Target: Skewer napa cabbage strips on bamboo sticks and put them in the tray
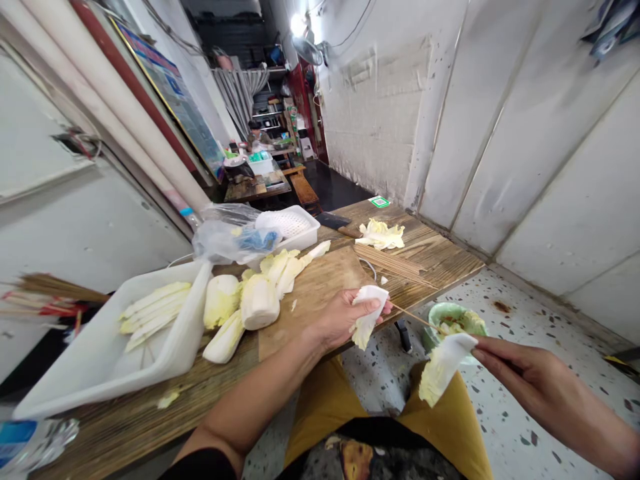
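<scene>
My left hand (345,317) is closed on a folded piece of cabbage leaf (369,313) at the near edge of the wooden table (430,257). A thin bamboo skewer (415,318) runs from that leaf toward my right hand (520,373). The fingers of my right hand pinch the skewer's end together with a second cabbage leaf piece (443,367), which hangs over my lap. Both hands are held just off the table's front edge.
A wooden cutting board (315,293) holds cut cabbage chunks (250,303). A white tray (100,347) with cabbage strips sits left; a white basket (295,227) and plastic bag lie behind. A skewer bundle (395,263), a cleaver (333,221) and a green bowl (453,320) on the floor are nearby.
</scene>
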`<state>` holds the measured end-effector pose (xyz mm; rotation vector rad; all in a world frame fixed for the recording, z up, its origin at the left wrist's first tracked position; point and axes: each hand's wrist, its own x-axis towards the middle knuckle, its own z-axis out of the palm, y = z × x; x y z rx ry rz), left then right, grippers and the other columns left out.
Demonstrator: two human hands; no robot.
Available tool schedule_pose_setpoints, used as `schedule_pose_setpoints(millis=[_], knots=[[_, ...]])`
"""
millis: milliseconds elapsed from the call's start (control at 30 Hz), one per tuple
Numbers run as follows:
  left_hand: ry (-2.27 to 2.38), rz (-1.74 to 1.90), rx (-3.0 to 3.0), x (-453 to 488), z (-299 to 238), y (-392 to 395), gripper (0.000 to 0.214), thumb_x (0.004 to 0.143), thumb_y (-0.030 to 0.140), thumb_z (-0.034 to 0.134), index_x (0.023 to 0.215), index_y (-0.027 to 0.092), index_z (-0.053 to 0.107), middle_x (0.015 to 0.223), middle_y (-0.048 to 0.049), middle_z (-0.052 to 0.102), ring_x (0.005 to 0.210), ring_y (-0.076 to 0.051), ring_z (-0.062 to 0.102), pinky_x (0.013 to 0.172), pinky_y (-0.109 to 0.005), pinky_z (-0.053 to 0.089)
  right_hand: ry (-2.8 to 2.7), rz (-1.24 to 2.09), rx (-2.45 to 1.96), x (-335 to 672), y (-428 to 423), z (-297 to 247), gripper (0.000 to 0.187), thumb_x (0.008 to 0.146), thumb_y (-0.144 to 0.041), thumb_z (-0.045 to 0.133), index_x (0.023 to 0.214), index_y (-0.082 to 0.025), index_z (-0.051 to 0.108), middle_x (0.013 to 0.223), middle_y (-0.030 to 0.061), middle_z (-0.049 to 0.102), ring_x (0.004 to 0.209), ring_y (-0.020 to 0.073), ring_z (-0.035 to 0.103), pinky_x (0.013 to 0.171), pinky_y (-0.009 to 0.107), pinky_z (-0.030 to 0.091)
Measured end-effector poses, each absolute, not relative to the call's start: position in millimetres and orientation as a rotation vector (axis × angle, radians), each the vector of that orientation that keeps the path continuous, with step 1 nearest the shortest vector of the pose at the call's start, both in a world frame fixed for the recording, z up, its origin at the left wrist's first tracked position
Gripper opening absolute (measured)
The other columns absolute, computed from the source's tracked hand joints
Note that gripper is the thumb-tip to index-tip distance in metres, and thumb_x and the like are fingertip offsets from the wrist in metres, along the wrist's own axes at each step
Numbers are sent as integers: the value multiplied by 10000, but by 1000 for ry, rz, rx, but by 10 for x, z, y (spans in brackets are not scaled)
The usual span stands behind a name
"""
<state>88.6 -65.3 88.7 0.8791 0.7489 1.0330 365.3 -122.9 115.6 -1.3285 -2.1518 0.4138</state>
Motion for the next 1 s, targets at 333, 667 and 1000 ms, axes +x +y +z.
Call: schedule_pose_setpoints(millis=[333,667,1000], knots=[[684,1015,935,867,893,-657,377,582,336,857,852,108,728,877,-94,716,734,-132,638,662,-228,499,-2132,484,-1310,3629,-1216,1141,383,875,-501,531,984,-212,757,768,28,757,658,200,708,629,216,578],[661,1041,1069,888,1058,-710,374,618,358,827,870,95,744,979,-144,716,799,-184,664,649,-232,473,-2110,529,-1298,3606,-1186,1155,351,868,-483,554,1001,-229,755,850,25,764,691,218,709,640,243,584],[627,1037,1130,930,1046,-806,437,665,364,804,1058,193,719,947,-66,734,798,-157,650,700,-237,473,-2108,666,-1193,3435,-1215,1319,307,888,-448,563,1070,-272,736,925,-16,758,772,200,711,682,208,579]])
